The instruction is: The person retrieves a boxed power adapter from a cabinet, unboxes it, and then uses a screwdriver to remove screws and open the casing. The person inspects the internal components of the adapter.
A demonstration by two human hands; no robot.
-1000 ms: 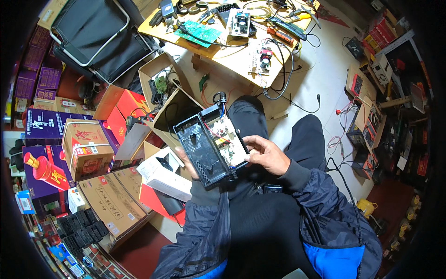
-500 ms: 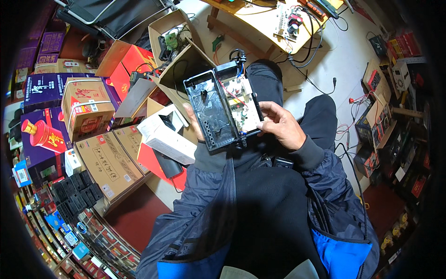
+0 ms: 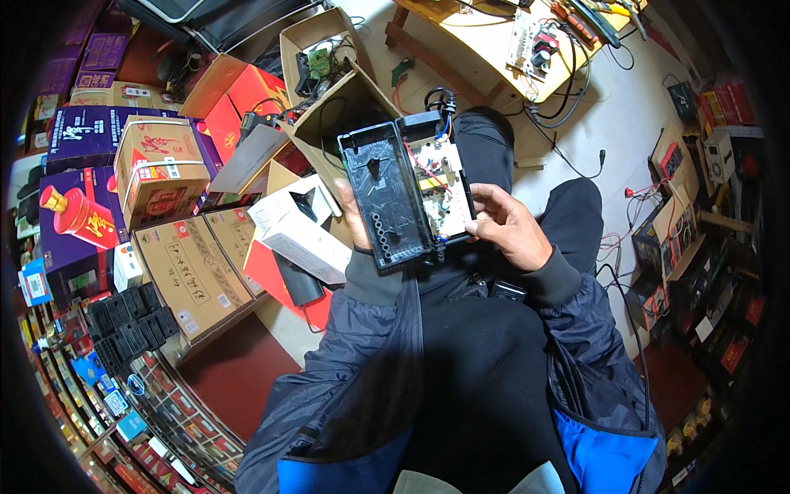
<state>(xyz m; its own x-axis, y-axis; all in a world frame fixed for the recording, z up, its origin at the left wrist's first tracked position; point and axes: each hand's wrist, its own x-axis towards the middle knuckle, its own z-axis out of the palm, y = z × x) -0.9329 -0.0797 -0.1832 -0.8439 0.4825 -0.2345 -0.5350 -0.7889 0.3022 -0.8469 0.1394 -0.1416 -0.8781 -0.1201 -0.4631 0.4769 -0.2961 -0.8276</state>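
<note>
Between my hands, above my lap, is a black plastic electronics case (image 3: 383, 193), opened into two halves like a book. The left half is a bare black shell with a row of small round holes. In the right half sits a pale circuit board (image 3: 438, 202) with red, blue and yellow wires; a black cable leaves its top end. My left hand (image 3: 354, 216) grips the left shell's outer edge, most of its fingers hidden behind it. My right hand (image 3: 512, 228) pinches the right half's outer edge, thumb in front and fingers behind.
A cardboard box (image 3: 341, 103) with electronic parts stands beyond the case. Cartons (image 3: 193, 276), a white box (image 3: 300, 235) and a red box (image 3: 255, 90) crowd the left. A yellow table (image 3: 461, 25) at the top holds a circuit board, cables and screwdrivers. Equipment lines the right side.
The view has shifted slightly, so the surroundings sit a little differently. The case stays in both hands, turned slightly, with its left shell tilted a little more upright.
</note>
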